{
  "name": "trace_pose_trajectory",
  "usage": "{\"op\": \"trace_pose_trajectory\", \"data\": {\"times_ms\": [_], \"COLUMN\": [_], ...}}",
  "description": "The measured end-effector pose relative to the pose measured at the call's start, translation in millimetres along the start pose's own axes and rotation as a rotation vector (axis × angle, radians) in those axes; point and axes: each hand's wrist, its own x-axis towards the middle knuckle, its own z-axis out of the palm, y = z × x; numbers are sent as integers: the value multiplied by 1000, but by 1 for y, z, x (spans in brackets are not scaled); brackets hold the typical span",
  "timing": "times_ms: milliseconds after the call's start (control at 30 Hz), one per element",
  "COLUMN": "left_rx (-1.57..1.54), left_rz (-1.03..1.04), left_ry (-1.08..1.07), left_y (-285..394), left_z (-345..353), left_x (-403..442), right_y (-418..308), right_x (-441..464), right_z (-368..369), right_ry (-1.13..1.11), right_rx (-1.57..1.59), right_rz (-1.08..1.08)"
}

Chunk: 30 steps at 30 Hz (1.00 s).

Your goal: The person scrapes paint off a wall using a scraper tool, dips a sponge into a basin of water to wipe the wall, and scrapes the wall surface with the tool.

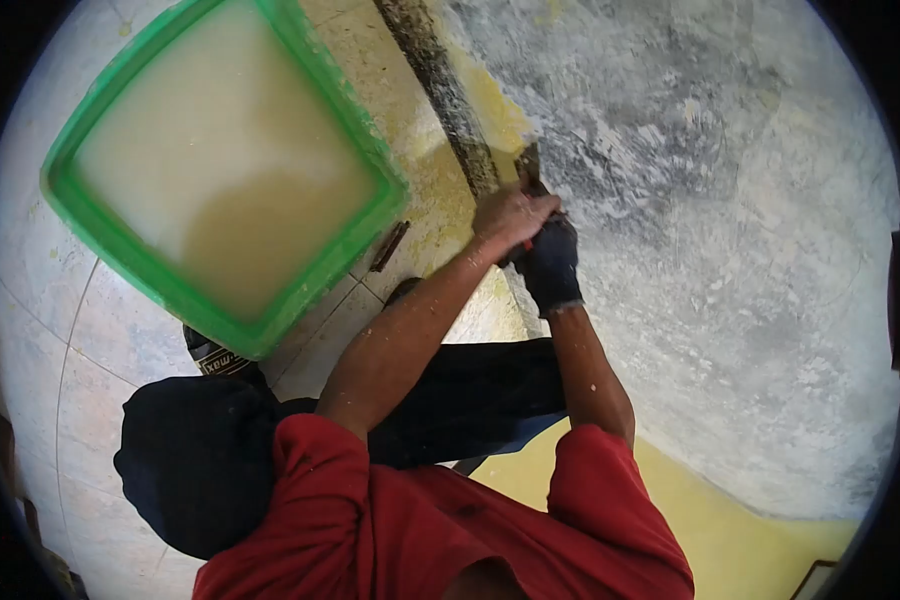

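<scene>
My right hand, in a black glove, is closed round the handle of a scraper. The scraper's dark blade points up the view and touches the lower edge of the grey, patchy wall, beside a strip of yellow paint. My bare left hand is closed over the front of the handle, just above the glove and touching it. Most of the handle is hidden by both hands.
A green tub of cloudy liquid stands on the tiled floor at the left. A small brown piece lies beside it. My bent knees in dark trousers are below. A dark ledge runs along the wall's base.
</scene>
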Motion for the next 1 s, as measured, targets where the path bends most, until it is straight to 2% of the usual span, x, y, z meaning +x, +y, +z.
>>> {"op": "trace_pose_trajectory", "data": {"times_ms": [33, 100, 133, 167, 200, 233, 267, 333, 367, 433, 467, 500, 567, 600, 633, 700, 733, 767, 833, 867, 933, 967, 1000], "left_rx": [-5, 18, -92, 4, -2, -21, -24, 99, 94, 4, -93, -87, -28, -33, -34, 49, -57, -239, -34, -3, 47, 49, 13], "left_rz": [3, 19, 51, 157, 53, -48, -57, 15, 11, 124, 19, 9, -52, 102, 110, 112, -72, -122, 19, 62, 118, 119, 94], "left_ry": [20, 67, 39, -30, -56, -71, -71, -8, 7, -41, -139, -166, -158, -56, -41, 50, -153, -153, -70, -43, 67, 55, -29], "left_y": [-1, 0, 3, 6, -1, 1, -2, 13, 9, 0, 0, 3, 9, 0, -2, -1, 7, 3, 10, 8, 3, 0, -3], "left_z": [-3, 2, -11, -23, -19, -16, -6, -10, -13, -17, -23, -19, -17, -3, -1, 6, -15, -11, -15, -5, 11, 11, 2], "left_x": [5, 7, 5, 3, 14, 19, 11, -6, 0, 5, 7, 5, 1, 2, 5, 10, 16, 18, 1, -5, 3, 14, 27], "right_y": [10, -8, -5, 2, 32, 28, 25, -43, -37, -1, 14, 22, 33, 25, 16, 41, 38, 30, 6, 19, 36, 47, 41], "right_x": [5, 7, 14, 24, 37, 34, 15, -1, 6, 12, 13, 13, 9, 4, 1, 21, 22, 17, 5, 0, 13, 20, 30], "right_z": [1, 1, 1, 3, 5, 6, 7, -2, 3, 17, 20, 23, 5, 2, -1, -2, -2, -1, 1, 0, 2, 3, 6], "right_ry": [57, 57, 55, 46, 193, 192, 115, 43, 31, 232, 262, 298, 107, 75, 38, 61, 129, 84, 34, 58, 94, 109, 154], "right_rx": [-32, 270, 66, -134, -623, -620, -283, 127, 125, -473, -529, -588, -652, -486, -319, -394, -496, -389, -181, -16, 67, 106, -48], "right_rz": [-54, 187, -23, -222, -748, -758, -420, 246, 236, -341, -429, -516, -498, -310, -131, -270, -377, -255, -3, 23, -101, -163, -290]}}
